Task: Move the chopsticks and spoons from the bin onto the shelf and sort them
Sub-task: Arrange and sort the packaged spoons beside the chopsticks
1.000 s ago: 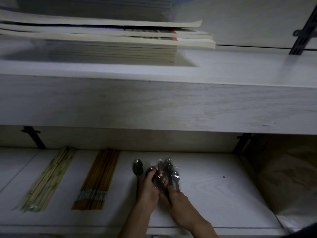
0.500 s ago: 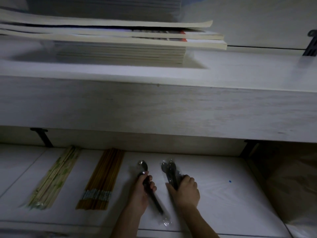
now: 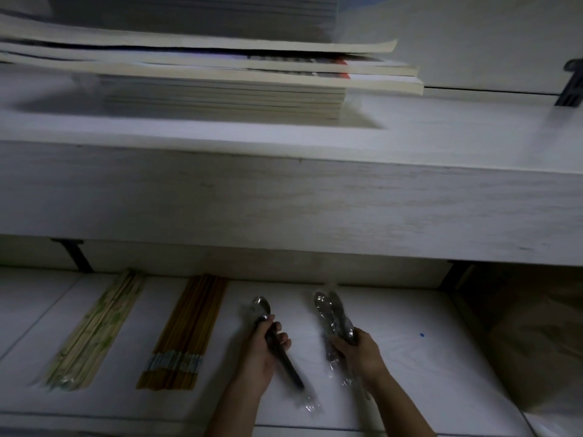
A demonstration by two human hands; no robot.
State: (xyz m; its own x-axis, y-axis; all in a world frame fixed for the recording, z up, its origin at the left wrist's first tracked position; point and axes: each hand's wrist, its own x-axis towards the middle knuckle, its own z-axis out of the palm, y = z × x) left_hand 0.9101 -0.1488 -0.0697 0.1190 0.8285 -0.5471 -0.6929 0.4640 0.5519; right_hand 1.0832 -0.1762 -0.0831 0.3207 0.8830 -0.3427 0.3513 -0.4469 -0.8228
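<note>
Dim white shelf point(image 3: 410, 373) under a thick upper board with stacked books point(image 3: 220, 89). Your left hand point(image 3: 263, 351) grips one wrapped spoon point(image 3: 277, 342), bowl pointing to the back wall. Your right hand point(image 3: 359, 350) clutches a bundle of wrapped spoons point(image 3: 331, 313), just right of that single spoon. Left of it lie brown chopsticks point(image 3: 186, 332); farther left, pale green-marked chopsticks point(image 3: 97, 329).

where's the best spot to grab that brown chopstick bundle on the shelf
Probably at the pale band wrapped round the brown chopstick bundle near its front end, coming from above with fingers across its width. The bundle lies flat, pointing back under the upper shelf, and the band keeps the sticks together.
</note>
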